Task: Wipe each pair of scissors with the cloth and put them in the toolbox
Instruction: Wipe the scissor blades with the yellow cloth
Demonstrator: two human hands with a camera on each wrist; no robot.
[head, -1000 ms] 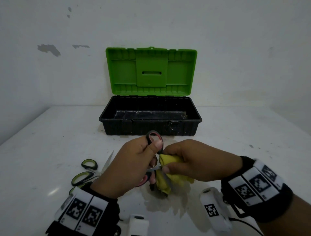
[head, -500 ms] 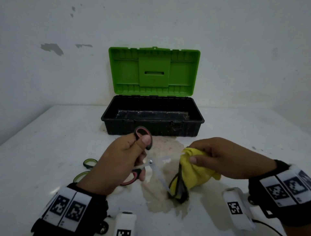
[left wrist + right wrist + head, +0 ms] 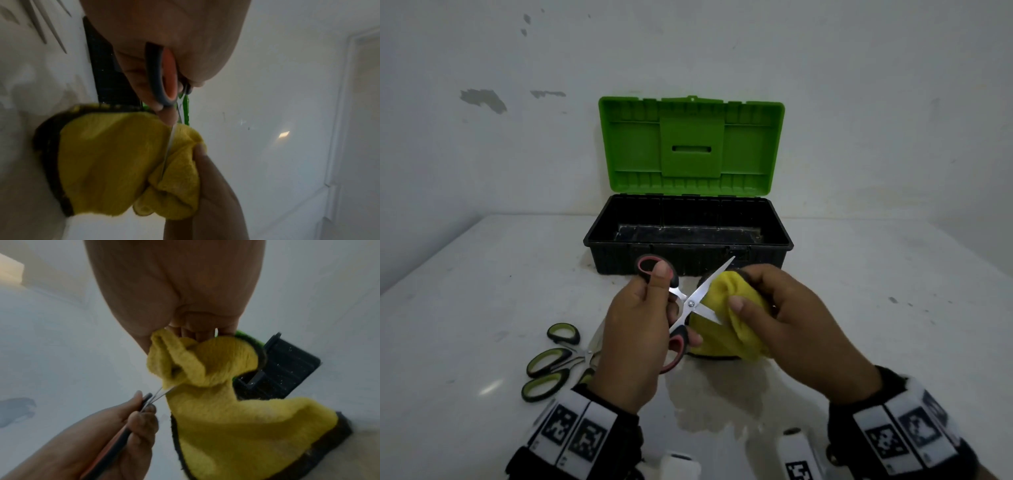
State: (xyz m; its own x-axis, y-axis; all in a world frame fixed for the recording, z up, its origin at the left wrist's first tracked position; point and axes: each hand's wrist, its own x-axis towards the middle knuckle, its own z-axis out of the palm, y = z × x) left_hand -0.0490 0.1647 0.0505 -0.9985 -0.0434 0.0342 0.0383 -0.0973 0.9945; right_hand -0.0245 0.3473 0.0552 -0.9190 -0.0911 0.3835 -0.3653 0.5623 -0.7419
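My left hand [image 3: 643, 329] grips the red-and-black scissors [image 3: 690, 303] by the handles, thumb through the upper loop, blades spread apart. My right hand [image 3: 774, 308] holds the yellow cloth [image 3: 726, 329] folded around the lower blade; the upper blade points up and to the right, bare. In the left wrist view the scissors handle [image 3: 162, 76] sits in my fingers above the cloth [image 3: 115, 162], and a blade edge runs into its fold. The right wrist view shows the cloth [image 3: 226, 418] hanging from my fingers. The toolbox [image 3: 688, 240], black with a raised green lid, stands behind my hands.
Two pairs of green-handled scissors [image 3: 554, 363] lie on the white table [image 3: 482, 274] left of my left wrist. A wet patch [image 3: 709, 404] marks the table under my hands. A white wall [image 3: 859, 102] rises behind the toolbox.
The hands had drawn apart, cloth off the scissors. Now they have come back together: the blades are spread wide and the cloth is wrapped round the lower blade.
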